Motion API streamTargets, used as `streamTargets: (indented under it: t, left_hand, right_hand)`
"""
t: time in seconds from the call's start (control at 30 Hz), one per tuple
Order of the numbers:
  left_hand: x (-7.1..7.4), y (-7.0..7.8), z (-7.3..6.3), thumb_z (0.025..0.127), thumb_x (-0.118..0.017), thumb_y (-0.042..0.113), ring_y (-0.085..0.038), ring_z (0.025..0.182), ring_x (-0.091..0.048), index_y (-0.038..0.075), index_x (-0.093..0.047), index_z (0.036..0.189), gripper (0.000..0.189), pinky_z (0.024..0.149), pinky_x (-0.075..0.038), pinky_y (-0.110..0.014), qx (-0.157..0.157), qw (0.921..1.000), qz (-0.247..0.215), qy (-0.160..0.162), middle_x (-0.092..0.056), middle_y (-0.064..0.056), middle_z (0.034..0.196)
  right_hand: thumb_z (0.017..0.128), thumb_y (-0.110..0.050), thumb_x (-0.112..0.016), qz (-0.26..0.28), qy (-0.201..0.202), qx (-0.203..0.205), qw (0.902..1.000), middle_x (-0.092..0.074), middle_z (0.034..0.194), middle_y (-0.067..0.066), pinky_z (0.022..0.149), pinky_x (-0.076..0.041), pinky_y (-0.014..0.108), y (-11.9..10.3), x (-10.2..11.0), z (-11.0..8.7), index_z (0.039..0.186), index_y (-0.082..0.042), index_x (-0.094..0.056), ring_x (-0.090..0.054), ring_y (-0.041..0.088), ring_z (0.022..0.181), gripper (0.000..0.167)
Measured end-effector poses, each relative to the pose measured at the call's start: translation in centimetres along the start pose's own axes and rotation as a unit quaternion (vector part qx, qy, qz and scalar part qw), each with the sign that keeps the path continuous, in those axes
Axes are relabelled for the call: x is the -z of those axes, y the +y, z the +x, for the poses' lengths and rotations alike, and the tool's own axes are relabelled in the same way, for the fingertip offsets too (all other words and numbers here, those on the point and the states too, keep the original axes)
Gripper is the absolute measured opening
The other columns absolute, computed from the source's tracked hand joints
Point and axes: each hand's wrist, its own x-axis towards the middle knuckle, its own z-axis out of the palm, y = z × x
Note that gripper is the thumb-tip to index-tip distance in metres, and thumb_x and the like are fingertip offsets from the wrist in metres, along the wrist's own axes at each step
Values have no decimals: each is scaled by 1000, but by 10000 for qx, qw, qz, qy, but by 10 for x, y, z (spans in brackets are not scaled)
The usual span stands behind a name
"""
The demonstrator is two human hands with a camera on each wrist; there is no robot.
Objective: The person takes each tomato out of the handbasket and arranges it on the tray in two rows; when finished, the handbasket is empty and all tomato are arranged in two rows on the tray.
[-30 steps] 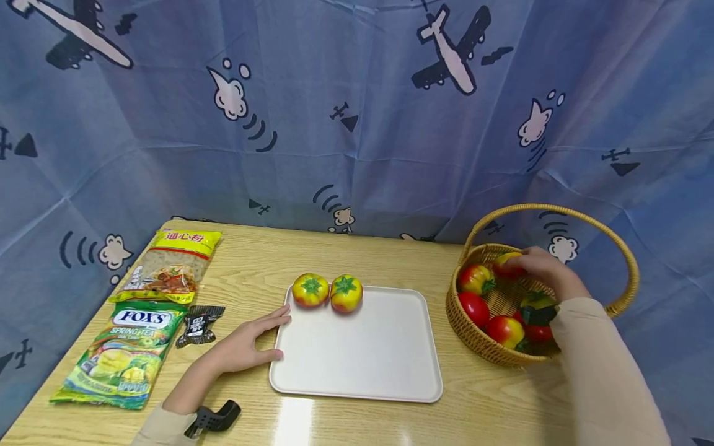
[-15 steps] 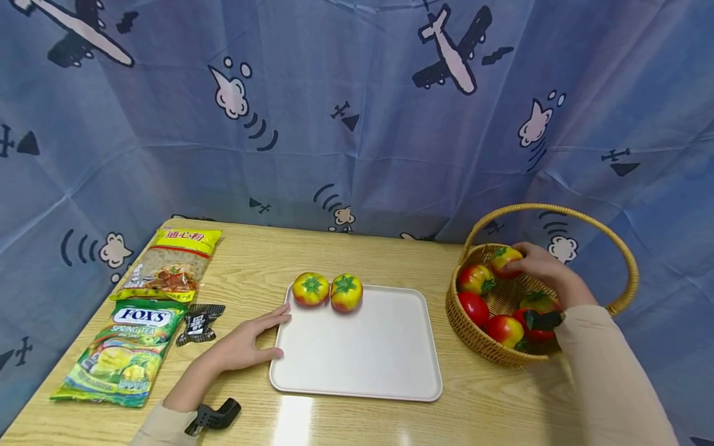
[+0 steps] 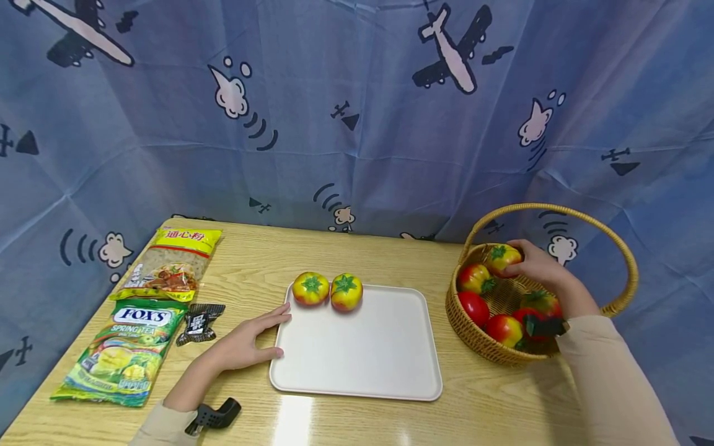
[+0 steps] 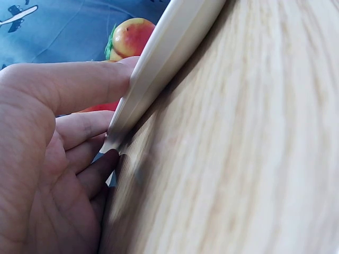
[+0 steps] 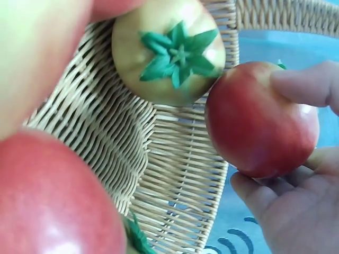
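In the head view my right hand (image 3: 540,266) grips a red and yellow tomato (image 3: 504,258) with a green star-shaped top, at the back of the wicker basket (image 3: 458,322). The right wrist view shows thumb and fingers around this tomato (image 5: 257,124), level with the basket's rim. More tomatoes lie in the basket, including a red one (image 3: 473,308). My left hand (image 3: 240,348) touches the left edge of a white tray (image 3: 362,356), its fingertips on the rim in the left wrist view. Two tomatoes, one left (image 3: 310,289) and one right (image 3: 346,293), sit at the tray's back left corner.
A yellow pasta bag (image 3: 173,266), a green FOX'S candy bag (image 3: 123,353) and a small black packet (image 3: 199,323) lie at the left. The basket's handle (image 3: 558,209) arches over its back right side. A blue curtain (image 3: 357,155) hangs behind the table.
My right hand has lifted the tomato slightly up and to the left inside the basket, and its green top has come into view. My left hand and the tray have stayed put.
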Motion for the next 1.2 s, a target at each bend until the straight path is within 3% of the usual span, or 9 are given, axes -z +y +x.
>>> streamTargets:
  t: [0.1,0.3,0.4,0.6,0.73,0.9,1.0,1.07,1.2]
  left_hand:
    - [0,0,0,87,-65,43,-33,140,-30,9,-43,143,70,109,-32,-53,-6,10000,8,-1,-29,-6,155]
    - [0,0,0,87,-65,43,-33,140,-30,9,-43,143,70,109,-32,-53,-12,10000,2,-6,-29,-6,155]
    - [1,0,0,87,-65,43,-33,140,-30,9,-42,143,70,109,-32,-54,-4,10000,-7,-14,-29,-6,155]
    - [1,0,0,86,-65,43,-33,140,-30,9,-42,143,70,109,-31,-54,32,10000,-9,-7,-29,-6,155]
    - [0,0,0,86,-66,43,-33,140,-30,9,-43,143,70,109,-32,-54,44,10000,-7,-2,-29,-7,155]
    - [0,0,0,86,-66,43,-34,140,-30,9,-43,143,70,109,-32,-54,33,10000,6,9,-30,-7,155]
    - [0,0,0,86,-66,43,-33,140,-30,9,-43,143,70,109,-32,-54,17,10000,27,13,-29,-6,155]
    - [0,0,0,86,-66,43,-33,140,-30,9,-43,143,70,109,-32,-54,4,10000,27,15,-29,-6,155]
    - [0,1,0,86,-66,42,-33,140,-30,9,-43,143,69,109,-32,-54,10,10000,0,14,-29,-7,155]
  right_hand:
    - [87,-15,-64,30,54,118,9999,-40,127,33,81,-49,37,-3,-1,-3,144,13,-15,-53,30,99,80]
    - [86,-29,-70,16,73,193,9998,-32,138,34,92,-43,49,-13,-3,-13,145,8,-15,-43,43,116,89]
    - [85,-33,-70,13,74,259,9996,-34,139,33,94,-42,50,-19,-5,-18,146,6,-16,-42,43,119,90]
    - [86,-31,-70,208,-31,531,9984,-37,140,28,88,-46,30,-33,-12,-27,146,3,-19,-44,39,121,86]
    - [85,-29,-70,355,-49,723,9967,-44,136,23,82,-47,16,-41,-19,-32,146,-2,-23,-50,29,115,82]
    - [84,-21,-72,721,-46,1077,9916,-48,131,18,82,-48,13,-45,-31,-34,144,-3,-29,-54,9,103,76]
    - [83,-17,-73,902,-48,1215,9885,-47,131,18,83,-48,12,-48,-37,-34,143,-3,-31,-53,3,101,75]
    - [83,-19,-73,870,-50,1211,9888,-46,133,18,84,-46,10,-51,-41,-35,143,-3,-31,-52,5,103,76]
    - [82,-22,-74,750,-107,1107,9910,-44,134,19,84,-46,11,-57,-49,-35,144,-3,-30,-51,20,109,78]
